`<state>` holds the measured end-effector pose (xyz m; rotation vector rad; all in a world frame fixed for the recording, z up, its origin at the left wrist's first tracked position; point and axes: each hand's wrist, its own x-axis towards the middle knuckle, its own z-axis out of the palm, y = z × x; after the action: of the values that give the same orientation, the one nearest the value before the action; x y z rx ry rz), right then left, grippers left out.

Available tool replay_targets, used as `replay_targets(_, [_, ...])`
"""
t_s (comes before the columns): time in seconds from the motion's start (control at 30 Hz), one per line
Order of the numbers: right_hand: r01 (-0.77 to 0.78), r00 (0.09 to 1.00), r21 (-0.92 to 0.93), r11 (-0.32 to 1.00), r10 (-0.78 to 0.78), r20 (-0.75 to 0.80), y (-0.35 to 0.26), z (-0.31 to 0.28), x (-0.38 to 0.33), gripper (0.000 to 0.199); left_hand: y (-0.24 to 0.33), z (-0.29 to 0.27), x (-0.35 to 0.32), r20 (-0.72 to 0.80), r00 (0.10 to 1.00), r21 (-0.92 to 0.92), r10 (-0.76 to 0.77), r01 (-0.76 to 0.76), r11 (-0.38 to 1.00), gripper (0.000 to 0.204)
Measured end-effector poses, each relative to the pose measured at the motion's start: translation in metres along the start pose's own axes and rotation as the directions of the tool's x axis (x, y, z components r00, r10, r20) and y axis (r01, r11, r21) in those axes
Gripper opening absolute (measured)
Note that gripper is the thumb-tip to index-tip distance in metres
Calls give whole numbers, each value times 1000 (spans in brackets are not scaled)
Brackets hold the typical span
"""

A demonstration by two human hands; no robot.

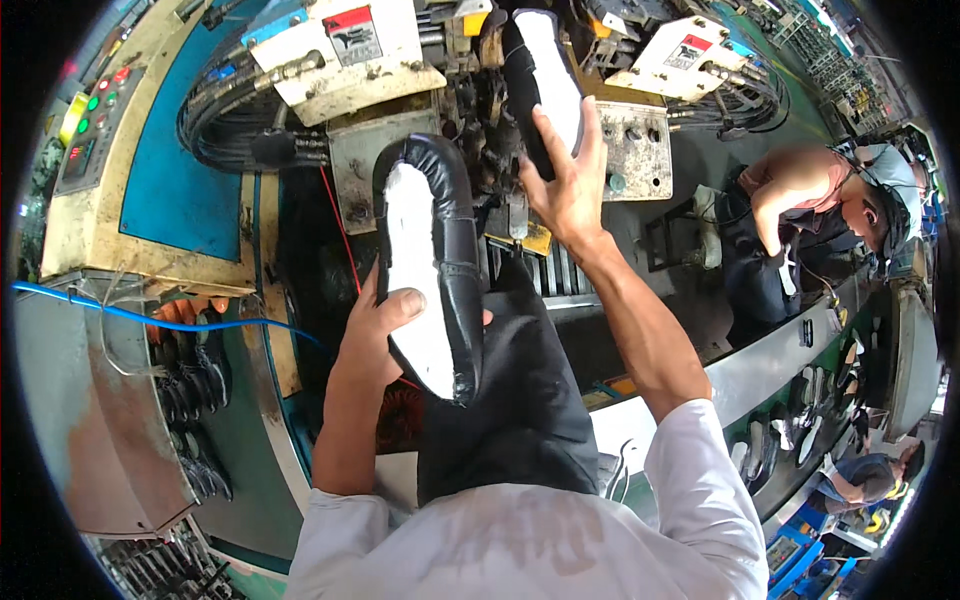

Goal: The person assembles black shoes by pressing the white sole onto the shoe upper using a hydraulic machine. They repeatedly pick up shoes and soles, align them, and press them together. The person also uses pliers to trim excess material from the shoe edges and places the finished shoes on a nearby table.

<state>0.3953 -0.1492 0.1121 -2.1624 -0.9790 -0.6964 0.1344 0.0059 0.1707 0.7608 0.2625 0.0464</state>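
Observation:
My left hand (pixel 372 335) is closed around a black shoe upper (pixel 458 240), its white underside (pixel 410 235) turned up and the thumb pressed on that white face. The toe end points away from me. Farther off, a second black shoe upper (pixel 517 75) with a white underside (pixel 552 70) lies bottom up at the middle of a machine (pixel 390 115). My right hand (pixel 572 185) grips its near end, thumb on the left side and fingers reaching along the white face and right side. The palm hides that end.
A control panel (pixel 100 110) with lit buttons stands at left, beside black hoses (pixel 215 120). A blue hose (pixel 160 312) crosses below it. Several shoes (pixel 190 380) sit at left; others lie on a conveyor (pixel 760 400) at right. A co-worker (pixel 800 200) sits bent over at right.

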Motion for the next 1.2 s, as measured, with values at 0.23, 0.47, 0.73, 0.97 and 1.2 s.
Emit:
replay_targets(0.23, [4, 984, -138, 990, 21, 177, -5, -12, 30, 75, -30, -1, -13, -13, 1000, -134, -7, 6, 991, 87])
replay_targets(0.47, [-47, 997, -180, 983, 56, 48, 0, -5, 1, 74, -46, 2, -27, 55, 998, -141, -33, 41, 989, 91])
replay_targets(0.73, [-119, 978, -135, 984, 140, 157, -6, -7, 9, 77, -72, -14, -59, -144, 983, -81, -112, 101, 992, 92])
replay_targets(0.97, [-189, 982, 197, 962, 181, 58, -8, -13, -32, 83, -118, -35, -77, -284, 954, 63, -93, 115, 991, 77])
replay_targets(1.2, [-663, 748, 485, 570, 492, 445, 73, 105, -90, 55, -168, -79, -84, -418, 867, 43, -271, 317, 948, 80])
